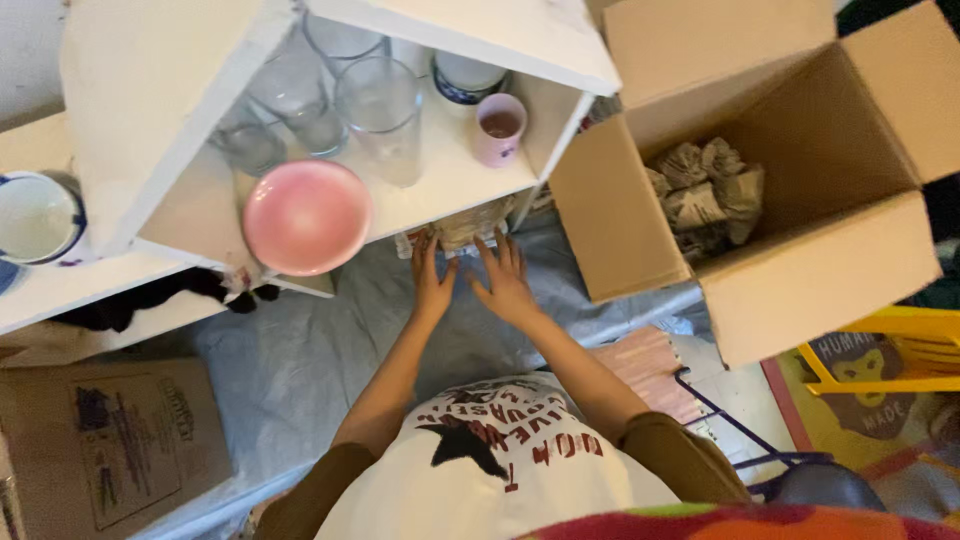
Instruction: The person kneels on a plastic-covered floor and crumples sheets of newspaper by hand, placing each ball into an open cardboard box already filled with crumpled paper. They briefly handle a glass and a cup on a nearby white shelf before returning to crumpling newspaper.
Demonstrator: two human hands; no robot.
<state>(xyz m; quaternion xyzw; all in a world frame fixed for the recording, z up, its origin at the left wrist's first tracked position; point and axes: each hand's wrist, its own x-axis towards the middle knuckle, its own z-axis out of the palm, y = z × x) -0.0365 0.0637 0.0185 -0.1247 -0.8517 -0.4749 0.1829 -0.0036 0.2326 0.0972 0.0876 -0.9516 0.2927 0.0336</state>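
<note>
Both my arms reach forward under a white shelf. My left hand and my right hand rest on either side of a clear glass object wrapped partly in paper, low beneath the shelf edge. The fingers are spread and touch it; whether they grip it I cannot tell. On the shelf above stand a pink bowl, several clear drinking glasses and a small pink cup.
An open cardboard box with crumpled newspaper stands at the right. A flat cardboard box lies lower left. Grey plastic sheeting covers the floor. A white-and-blue bowl sits far left; a yellow frame sits right.
</note>
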